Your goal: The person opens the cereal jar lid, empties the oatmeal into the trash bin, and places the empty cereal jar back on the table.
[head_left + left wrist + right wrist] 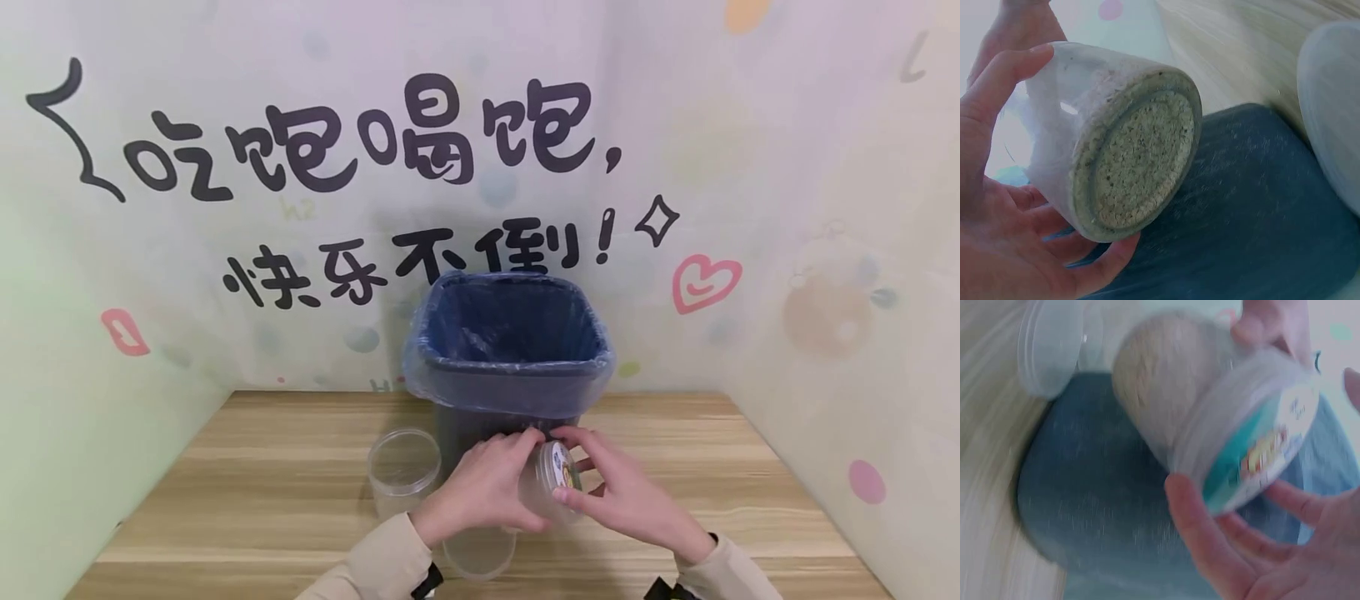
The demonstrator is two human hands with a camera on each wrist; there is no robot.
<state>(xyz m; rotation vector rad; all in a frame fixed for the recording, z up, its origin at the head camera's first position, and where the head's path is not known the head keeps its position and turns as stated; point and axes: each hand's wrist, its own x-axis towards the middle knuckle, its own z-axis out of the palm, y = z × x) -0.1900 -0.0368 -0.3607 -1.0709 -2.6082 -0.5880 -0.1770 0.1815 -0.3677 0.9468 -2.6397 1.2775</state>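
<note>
Evidently, a clear round plastic jar of pale speckled grains (1119, 144) tilts in front of the dark-blue bag-lined bin (517, 387), left hand (487, 483) curled round its body, right hand (628, 498) pinching its white-and-teal printed lid (1266, 447); lid-handling seems in hand, and any twist calls for a steady left grip. A clear cylindrical container (405, 467) stands at the bin's front left

Head view forward and down, close wrist views, jar (1138, 150) and bin (1254, 206) shared

on the brown wood-grain counter (300, 467), a blue rectangular plastic bin (461, 429) stands behind a clear lidded plastic jar (551, 481), right of a transparent round plastic tub (405, 464).
</note>
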